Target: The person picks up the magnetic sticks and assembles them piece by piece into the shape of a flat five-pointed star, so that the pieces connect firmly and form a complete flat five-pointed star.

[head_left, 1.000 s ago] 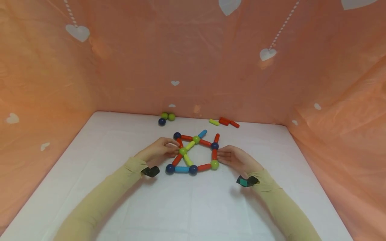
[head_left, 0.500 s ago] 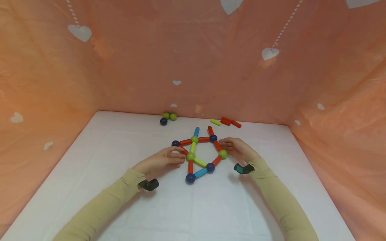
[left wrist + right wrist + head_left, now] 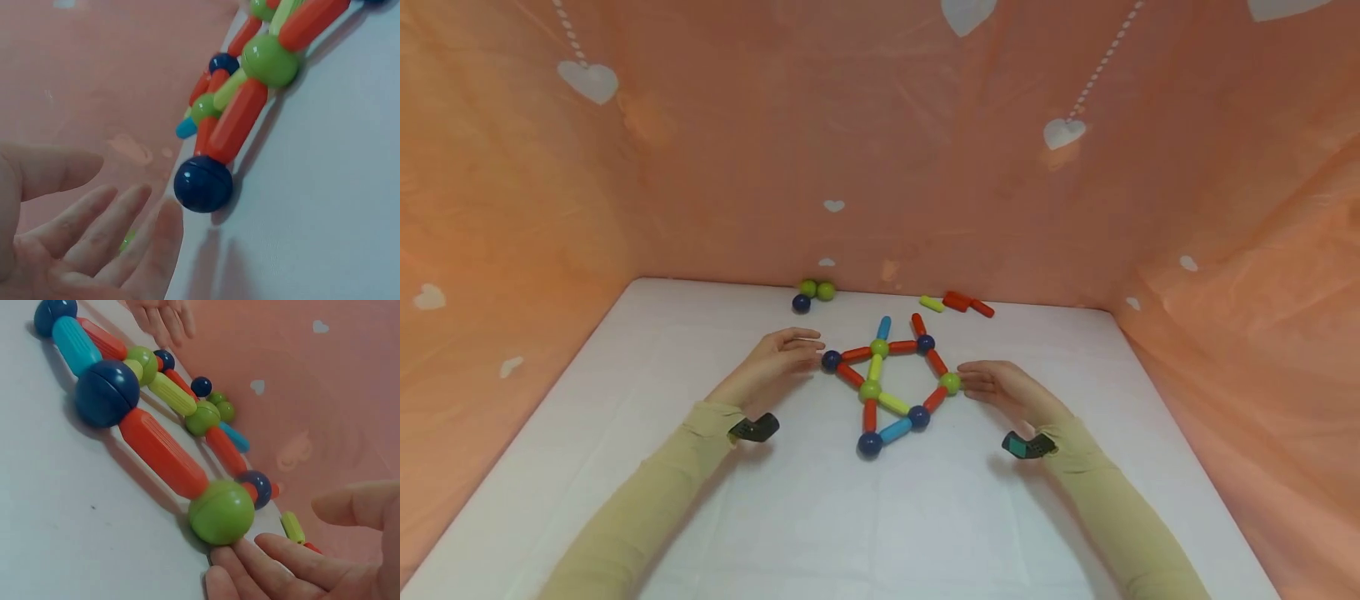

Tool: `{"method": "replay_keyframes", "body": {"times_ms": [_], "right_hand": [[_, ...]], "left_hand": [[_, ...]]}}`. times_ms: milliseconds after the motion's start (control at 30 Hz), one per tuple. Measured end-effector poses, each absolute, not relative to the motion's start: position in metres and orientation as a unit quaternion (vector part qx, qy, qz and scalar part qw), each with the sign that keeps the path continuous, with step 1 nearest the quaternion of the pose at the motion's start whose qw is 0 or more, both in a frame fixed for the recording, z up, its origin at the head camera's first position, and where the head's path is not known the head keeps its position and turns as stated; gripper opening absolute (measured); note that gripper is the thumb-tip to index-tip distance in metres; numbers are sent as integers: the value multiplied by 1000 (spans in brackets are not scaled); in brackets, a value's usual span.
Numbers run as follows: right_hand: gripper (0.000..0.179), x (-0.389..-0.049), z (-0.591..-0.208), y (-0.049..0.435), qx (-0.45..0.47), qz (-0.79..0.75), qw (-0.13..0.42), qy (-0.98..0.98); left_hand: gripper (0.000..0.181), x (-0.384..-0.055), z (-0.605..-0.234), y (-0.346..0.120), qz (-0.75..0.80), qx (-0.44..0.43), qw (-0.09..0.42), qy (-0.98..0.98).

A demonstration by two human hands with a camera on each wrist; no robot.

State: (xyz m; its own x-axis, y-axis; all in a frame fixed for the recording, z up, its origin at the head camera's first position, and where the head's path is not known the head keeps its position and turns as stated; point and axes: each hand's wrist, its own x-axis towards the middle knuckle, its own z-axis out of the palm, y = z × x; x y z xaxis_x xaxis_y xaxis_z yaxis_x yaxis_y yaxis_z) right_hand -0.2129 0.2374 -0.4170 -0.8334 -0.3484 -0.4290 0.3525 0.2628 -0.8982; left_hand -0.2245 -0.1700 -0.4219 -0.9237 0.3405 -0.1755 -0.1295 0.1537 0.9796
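Note:
A flat frame of magnetic rods and balls lies mid-table, with red rods (image 3: 936, 362), yellow-green rods (image 3: 893, 404), light blue rods (image 3: 895, 430), dark blue balls (image 3: 870, 444) and green balls (image 3: 870, 391). To its left, my left hand (image 3: 775, 360) has loosely spread fingers and holds nothing. Its fingertips are near the leftmost dark blue ball (image 3: 203, 184), apart from it in the left wrist view. My right hand (image 3: 1009, 390) is at the other side, fingers extended beside the rightmost green ball (image 3: 222, 512). Whether they touch that ball I cannot tell.
Two loose green balls (image 3: 826, 292) and a dark blue ball (image 3: 801, 304) sit at the table's back edge. Farther right there, a yellow-green rod (image 3: 932, 303) lies by several red rods (image 3: 957, 301). A peach cloth with white hearts (image 3: 835, 206) encloses the table (image 3: 880, 533).
The frame has turned counterclockwise, its near left ball swinging right and nearer. My left hand has then drawn back left, off the frame. My right hand has shifted slightly right and nearer.

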Motion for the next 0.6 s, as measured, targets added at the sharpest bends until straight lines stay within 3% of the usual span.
{"method": "replay_keyframes", "body": {"times_ms": [600], "right_hand": [[50,-219,-410,225,54,-669,276,687]], "left_hand": [[47,-221,-433,-161,600,75,207,769]]}}
